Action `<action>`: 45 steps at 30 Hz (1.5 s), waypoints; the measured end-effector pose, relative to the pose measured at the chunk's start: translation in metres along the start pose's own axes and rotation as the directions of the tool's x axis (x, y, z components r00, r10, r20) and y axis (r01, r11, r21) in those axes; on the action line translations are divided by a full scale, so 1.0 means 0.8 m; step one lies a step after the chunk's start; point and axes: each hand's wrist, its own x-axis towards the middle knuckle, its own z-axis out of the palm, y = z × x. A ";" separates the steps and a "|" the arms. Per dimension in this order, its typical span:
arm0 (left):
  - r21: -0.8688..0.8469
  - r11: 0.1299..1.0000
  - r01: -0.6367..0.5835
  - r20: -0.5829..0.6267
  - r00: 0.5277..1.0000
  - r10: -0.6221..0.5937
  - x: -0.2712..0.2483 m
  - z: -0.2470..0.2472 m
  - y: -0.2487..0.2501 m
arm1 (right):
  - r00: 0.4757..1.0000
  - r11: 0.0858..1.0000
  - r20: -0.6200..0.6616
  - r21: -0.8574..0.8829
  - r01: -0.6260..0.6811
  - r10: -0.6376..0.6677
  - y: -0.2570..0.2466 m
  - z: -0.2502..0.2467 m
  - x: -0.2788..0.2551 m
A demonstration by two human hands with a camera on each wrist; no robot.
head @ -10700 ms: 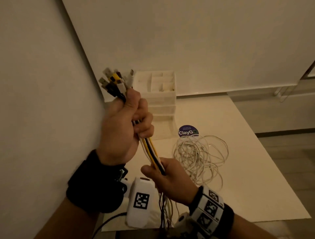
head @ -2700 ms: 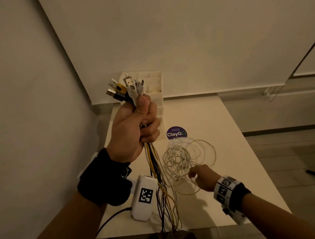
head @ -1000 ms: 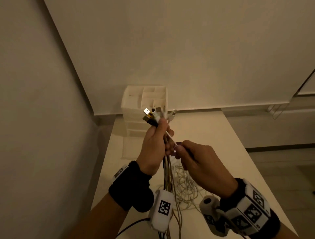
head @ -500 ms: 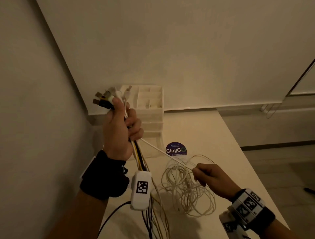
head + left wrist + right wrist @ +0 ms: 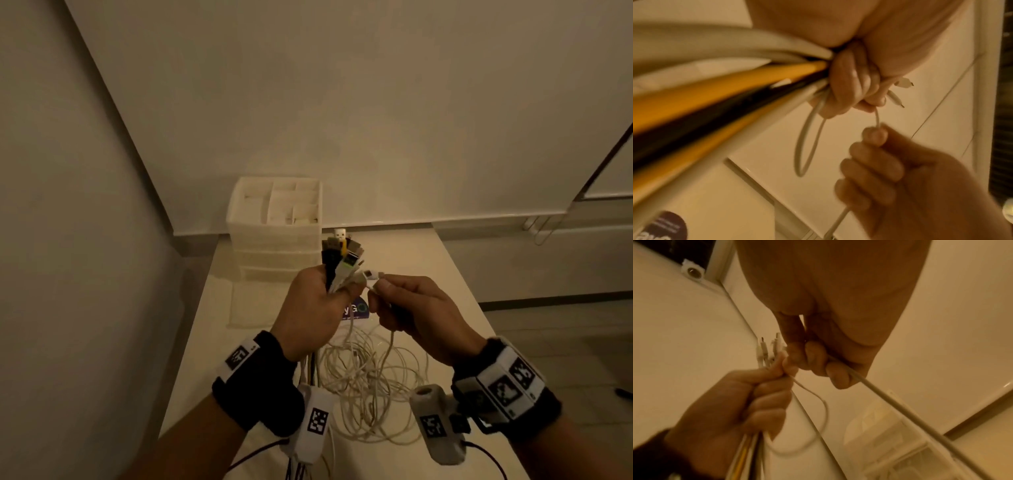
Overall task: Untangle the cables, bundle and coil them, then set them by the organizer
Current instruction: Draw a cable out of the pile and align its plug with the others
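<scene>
Against the far wall, the table (image 5: 394,260) carries everything, with the organizer (image 5: 274,222) standing at its back left corner, so the finished bundle will only need a short trip to land beside it. Nearer the person, a loose heap of white cable (image 5: 370,387) lies on the table, apparently the slack not yet coiled. Above it, the left hand (image 5: 308,318) is fisted tight round the cable bundle (image 5: 337,270), plugs sticking up together; holding all the ends level in one fist likely keeps the sorted cables from slipping back into a tangle. Yellow, black and white strands hang out below that fist. Close beside it, the right hand (image 5: 418,318) pinches one thin white cable (image 5: 877,118) between thumb and fingers, its fingers curled round the strand. That looks like feeding this last end up to join the plugs. A small loop (image 5: 818,426) of it droops between the two hands.
</scene>
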 end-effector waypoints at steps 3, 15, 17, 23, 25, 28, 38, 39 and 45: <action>-0.124 0.992 -0.028 -0.125 0.992 0.013 0.009 -0.012 0.005 | 0.999 1.000 0.032 -0.003 -0.006 0.006 0.017 -0.001 -0.009; -0.157 0.981 -0.117 -0.548 0.836 0.012 0.027 -0.092 0.004 | 0.988 0.994 -0.137 -0.069 -0.084 0.074 0.099 -0.003 -0.054; -0.075 0.994 -0.075 -0.494 0.869 0.029 0.015 -0.072 -0.001 | 0.990 0.994 -0.141 -0.106 -0.035 0.020 0.087 0.000 -0.050; 0.084 0.996 -0.042 -0.005 0.999 0.042 -0.006 -0.005 -0.022 | 0.990 0.984 -0.080 -0.149 0.099 -0.112 0.037 0.009 -0.030; 0.149 0.987 -0.055 0.070 0.997 0.045 -0.007 0.003 -0.028 | 0.988 0.987 -0.067 -0.093 0.133 -0.139 0.019 0.010 -0.023; 0.093 0.996 -0.013 0.062 0.998 0.007 -0.009 0.006 -0.022 | 0.990 0.990 -0.059 -0.070 0.126 -0.130 0.005 0.009 -0.014; -0.301 0.945 -0.128 -0.348 0.937 0.016 0.004 -0.087 0.006 | 0.983 0.997 -0.172 -0.022 -0.068 0.063 0.086 -0.007 -0.028; -0.300 0.942 -0.150 -0.394 0.919 0.021 0.005 -0.100 0.010 | 0.975 0.996 -0.205 -0.012 -0.088 0.083 0.095 -0.009 -0.032; -0.054 0.991 -0.120 -0.487 0.870 0.079 -0.008 -0.106 -0.005 | 0.956 0.996 -0.287 -0.046 -0.072 0.055 0.095 0.000 -0.035</action>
